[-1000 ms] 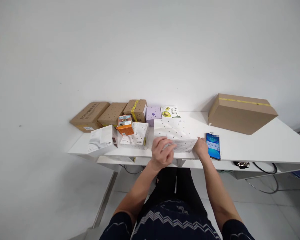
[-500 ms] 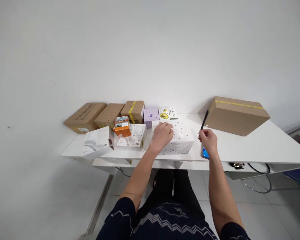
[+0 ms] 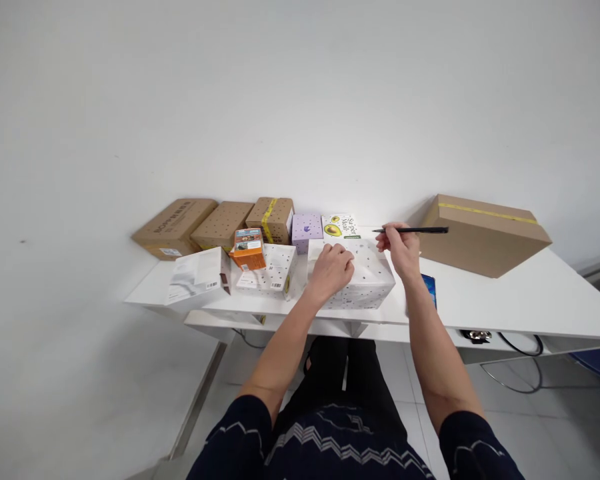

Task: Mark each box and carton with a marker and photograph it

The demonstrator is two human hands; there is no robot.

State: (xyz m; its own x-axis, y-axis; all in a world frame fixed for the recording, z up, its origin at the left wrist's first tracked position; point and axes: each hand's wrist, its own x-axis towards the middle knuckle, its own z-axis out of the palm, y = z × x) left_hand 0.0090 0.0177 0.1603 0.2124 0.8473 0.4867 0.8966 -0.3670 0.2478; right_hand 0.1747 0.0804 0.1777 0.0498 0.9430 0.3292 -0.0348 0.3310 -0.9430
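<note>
A white box with small dark specks (image 3: 365, 293) stands at the front of the table. My left hand (image 3: 333, 270) rests on its top with the fingers curled down against it; the fingertips are partly hidden. Over the box's right end, my right hand (image 3: 400, 250) is closed around a black pen (image 3: 433, 230). The pen lies nearly level, its point to the left and its long end sticking out to the right. Behind the white box are a box with an avocado picture (image 3: 333, 230) and a small purple box (image 3: 307, 227).
Brown cartons (image 3: 173, 230) line the wall at left. An orange box (image 3: 250, 255) sits on a speckled white box (image 3: 277, 280), beside another white box (image 3: 195, 270). A phone (image 3: 430, 288) lies by my right forearm; a large carton (image 3: 480, 243) leans on the wall.
My right hand has moved up and left toward the white box, turning the pen from near upright to level. The left hand stays on the box. The view has shifted slightly.
</note>
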